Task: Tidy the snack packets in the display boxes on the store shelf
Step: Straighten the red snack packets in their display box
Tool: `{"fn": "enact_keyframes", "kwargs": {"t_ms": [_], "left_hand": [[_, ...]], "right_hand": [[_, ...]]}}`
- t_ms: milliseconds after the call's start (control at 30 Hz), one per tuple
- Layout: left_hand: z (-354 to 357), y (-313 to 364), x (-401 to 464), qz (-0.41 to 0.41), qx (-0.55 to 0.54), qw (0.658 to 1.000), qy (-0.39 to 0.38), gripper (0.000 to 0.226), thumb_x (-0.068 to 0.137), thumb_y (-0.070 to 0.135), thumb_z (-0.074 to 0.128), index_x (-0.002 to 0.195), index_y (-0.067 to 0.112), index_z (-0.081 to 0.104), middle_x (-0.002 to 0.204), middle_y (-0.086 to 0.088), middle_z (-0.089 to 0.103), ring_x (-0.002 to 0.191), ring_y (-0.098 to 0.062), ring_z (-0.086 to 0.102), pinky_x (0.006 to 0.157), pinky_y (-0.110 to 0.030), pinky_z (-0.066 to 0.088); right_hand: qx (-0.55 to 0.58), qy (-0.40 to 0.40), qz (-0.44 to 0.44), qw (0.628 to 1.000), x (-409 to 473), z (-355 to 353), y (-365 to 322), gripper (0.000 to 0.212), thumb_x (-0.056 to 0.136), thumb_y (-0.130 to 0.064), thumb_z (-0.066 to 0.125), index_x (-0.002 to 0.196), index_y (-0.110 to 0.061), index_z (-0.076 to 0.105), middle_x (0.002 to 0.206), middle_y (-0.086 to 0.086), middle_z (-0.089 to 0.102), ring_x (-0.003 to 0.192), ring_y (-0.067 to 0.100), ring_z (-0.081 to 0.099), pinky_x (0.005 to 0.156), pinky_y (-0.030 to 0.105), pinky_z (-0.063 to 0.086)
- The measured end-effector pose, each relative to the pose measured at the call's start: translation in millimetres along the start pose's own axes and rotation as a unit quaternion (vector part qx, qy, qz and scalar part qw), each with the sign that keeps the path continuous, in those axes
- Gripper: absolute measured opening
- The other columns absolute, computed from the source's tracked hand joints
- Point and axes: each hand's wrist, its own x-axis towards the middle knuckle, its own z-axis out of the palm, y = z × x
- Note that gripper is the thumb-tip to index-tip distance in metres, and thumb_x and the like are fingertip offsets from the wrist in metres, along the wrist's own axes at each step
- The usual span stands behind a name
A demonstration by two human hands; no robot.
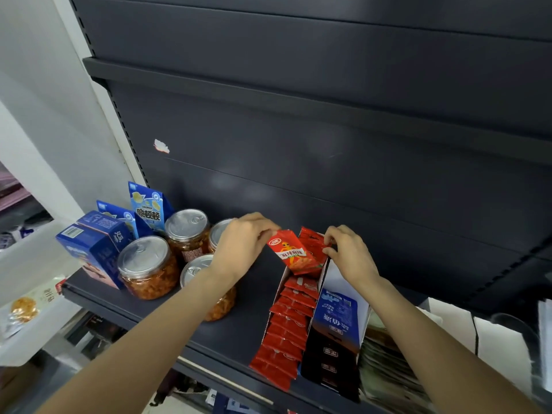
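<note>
while both hands pinch red packets (pixel 294 252), jars (pixel 143 265) crowd the dark shelf (pixel 245 318).

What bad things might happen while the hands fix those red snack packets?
The front red packets already hang over the shelf edge, so a nudge to the row might drop them. The left hand sits right beside the jars; its arm might bump one. The raised packet is pinched only at its corner and may slip.

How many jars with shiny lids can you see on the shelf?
4 jars: one front left, one behind it by the blue packets, one behind the left hand at the back, one under the left wrist. More may be hidden.
</note>
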Motion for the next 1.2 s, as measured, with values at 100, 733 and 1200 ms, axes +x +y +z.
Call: {"fn": "enact_keyframes", "kwargs": {"t_ms": [100, 733, 1200], "left_hand": [[8, 3, 1, 0.06, 0.017, 0.997, -0.035, 0.014, 0.081, 0.01, 0.071, 0.093, 0.016, 0.075, 0.089, 0.001, 0.069, 0.077, -0.014, 0.067, 0.074, -0.031, 0.053], [52, 21, 8, -0.019, 0.029, 0.987, -0.157, 0.027, 0.094, 0.026, 0.054, 0.119, 0.019, 0.06, 0.121, 0.002, 0.054, 0.113, -0.012, 0.05, 0.096, -0.029, 0.044], [35, 17, 16, -0.028, 0.043, 0.997, -0.059, 0.013, 0.095, 0.018, 0.053, 0.099, 0.015, 0.065, 0.097, -0.001, 0.06, 0.095, -0.016, 0.053, 0.081, -0.032, 0.048]], "right_hand": [[0.0, 0.001, -0.008, 1.0, -1, 1, 0, 0.004, 0.09, -0.016, 0.059, 0.089, -0.015, 0.055, 0.109, -0.002, 0.052, 0.096, 0.013, 0.056, 0.077, 0.029, 0.052], [0.017, -0.02, -0.01, 1.0, 0, 1, 2, 0.015, 0.086, -0.02, 0.066, 0.099, -0.015, 0.059, 0.111, -0.006, 0.049, 0.099, 0.009, 0.054, 0.085, 0.024, 0.046], [0.013, -0.034, -0.035, 0.999, 3, -7, 5, 0.017, 0.095, -0.015, 0.052, 0.108, -0.011, 0.062, 0.115, 0.001, 0.056, 0.102, 0.012, 0.057, 0.084, 0.025, 0.049]]}}
